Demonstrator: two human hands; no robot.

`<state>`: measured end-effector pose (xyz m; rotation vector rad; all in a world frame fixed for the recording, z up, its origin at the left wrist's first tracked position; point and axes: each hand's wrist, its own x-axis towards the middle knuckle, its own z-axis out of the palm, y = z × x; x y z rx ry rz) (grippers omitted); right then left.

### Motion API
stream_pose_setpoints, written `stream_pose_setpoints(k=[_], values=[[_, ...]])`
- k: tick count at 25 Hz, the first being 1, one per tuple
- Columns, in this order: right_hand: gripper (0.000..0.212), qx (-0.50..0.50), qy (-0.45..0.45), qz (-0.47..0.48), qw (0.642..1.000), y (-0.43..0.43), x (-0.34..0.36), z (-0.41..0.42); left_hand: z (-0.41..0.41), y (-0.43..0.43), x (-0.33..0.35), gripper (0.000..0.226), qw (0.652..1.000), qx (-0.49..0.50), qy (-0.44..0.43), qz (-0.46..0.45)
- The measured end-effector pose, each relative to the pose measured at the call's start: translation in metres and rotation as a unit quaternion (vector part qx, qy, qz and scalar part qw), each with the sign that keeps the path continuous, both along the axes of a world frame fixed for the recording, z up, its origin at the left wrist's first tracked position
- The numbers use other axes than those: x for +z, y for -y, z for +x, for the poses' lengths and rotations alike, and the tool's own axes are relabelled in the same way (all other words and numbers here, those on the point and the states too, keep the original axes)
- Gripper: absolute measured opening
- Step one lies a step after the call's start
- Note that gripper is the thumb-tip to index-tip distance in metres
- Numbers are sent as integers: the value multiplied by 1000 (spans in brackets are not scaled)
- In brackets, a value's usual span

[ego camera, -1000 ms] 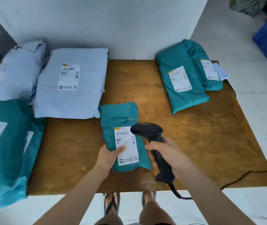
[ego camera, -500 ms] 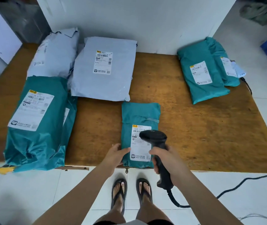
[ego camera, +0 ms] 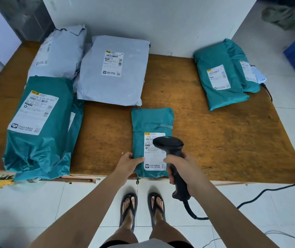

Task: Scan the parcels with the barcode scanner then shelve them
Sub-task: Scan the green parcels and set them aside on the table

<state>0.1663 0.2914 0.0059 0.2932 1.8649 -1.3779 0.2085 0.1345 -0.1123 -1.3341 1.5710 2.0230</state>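
left hand (ego camera: 128, 162): grips small teal parcel (ego camera: 152, 126) at worktop (ego camera: 214, 140) near edge | right hand (ego camera: 186, 169): holds barcode scanner (ego camera: 170, 145) over its label (ego camera: 154, 158)

Your table (ego camera: 214, 140) carries all parcels. The small parcel (ego camera: 152, 122) lies at the near edge, dead centre, at 6 o'clock. At 12 o'clock of it lies a flat parcel (ego camera: 112, 83); a second bag (ego camera: 60, 51) lies at that one's 9 o'clock, touching it. At 9 o'clock of the small parcel, a large parcel (ego camera: 41, 133) overhangs the near edge. At 2 o'clock, well apart, two overlapping parcels (ego camera: 222, 81) lie.
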Motion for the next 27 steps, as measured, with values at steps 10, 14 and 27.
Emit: stream_pose_setpoints(k=[10,14,27], values=[[10,30,-141,15,989,-12,-1,-17,0,16,74,16,981,-78,-124,-128],[11,77,-155,-12,985,-5,11,-30,40,89,153,9,959,-66,-190,-200],[9,172,-164,-16,971,19,2,-39,111,246,151,73,855,139,129,-482]])
